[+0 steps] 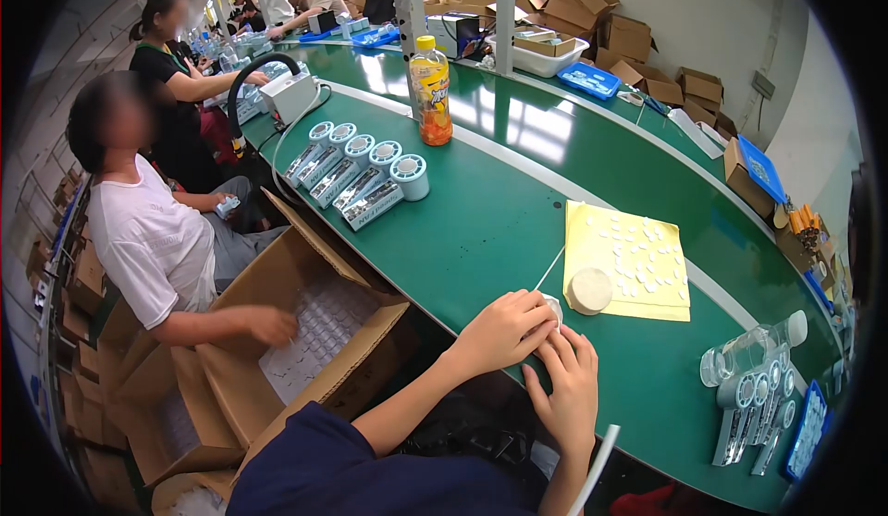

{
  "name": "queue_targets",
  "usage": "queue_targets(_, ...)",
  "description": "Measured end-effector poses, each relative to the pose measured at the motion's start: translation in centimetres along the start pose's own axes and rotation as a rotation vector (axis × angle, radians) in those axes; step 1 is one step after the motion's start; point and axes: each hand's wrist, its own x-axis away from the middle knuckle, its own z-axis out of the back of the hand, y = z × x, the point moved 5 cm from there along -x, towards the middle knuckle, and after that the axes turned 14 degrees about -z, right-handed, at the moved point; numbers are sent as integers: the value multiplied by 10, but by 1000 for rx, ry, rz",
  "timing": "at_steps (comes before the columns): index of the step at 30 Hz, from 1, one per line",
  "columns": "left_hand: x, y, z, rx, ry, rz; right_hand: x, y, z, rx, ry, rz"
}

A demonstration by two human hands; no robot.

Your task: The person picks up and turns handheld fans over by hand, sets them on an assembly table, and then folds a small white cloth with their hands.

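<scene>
At the table's near edge, my left hand (507,333) and my right hand (568,388) meet with curled fingers around a small white round part (554,310). Only its upper rim shows; my fingers cover the rest. A thin pale stick (551,266) slants up from beside my left fingertips, and its lower end is hidden. Just beyond my hands, a beige round disc (590,291) rests on the lower left of a yellow sheet (578,229). Small white pieces (647,255) are scattered over that sheet.
Several handheld fans (370,178) lie left by a drink bottle (430,95). More fans (754,410) and a clear bottle (740,354) are at right. An open carton (361,354) stands left; a seated person's hand (270,326) reaches into it. The conveyor (518,128) runs beyond.
</scene>
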Motion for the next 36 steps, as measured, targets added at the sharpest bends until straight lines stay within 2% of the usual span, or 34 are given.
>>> queue_targets(36, 0, -1, -1, 5, 1, -18, -1, -2, 0, 24, 18, 0)
